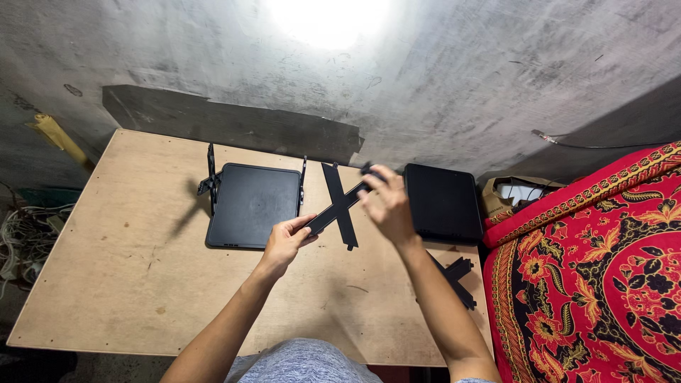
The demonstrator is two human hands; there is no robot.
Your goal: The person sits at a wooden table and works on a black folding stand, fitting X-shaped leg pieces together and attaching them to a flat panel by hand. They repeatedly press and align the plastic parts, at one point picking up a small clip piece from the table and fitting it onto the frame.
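Above the wooden table (128, 248), both of my hands hold one flat black antenna (339, 206) tilted across the middle. My left hand (285, 242) grips its lower end. My right hand (386, 206) grips its upper end near the hinge. A second black antenna (336, 186) lies on the table under it, crossing it. To the left lies a flat black router (252, 206) with upright antennas at its sides. Another black router (443, 202) lies to the right of my right hand.
Two more black antennas (457, 278) lie crossed by the table's right edge. A red patterned cloth (596, 276) covers the right side. A bag (514, 191) sits behind it. Cables (25, 237) lie on the floor at the left. A concrete wall stands behind.
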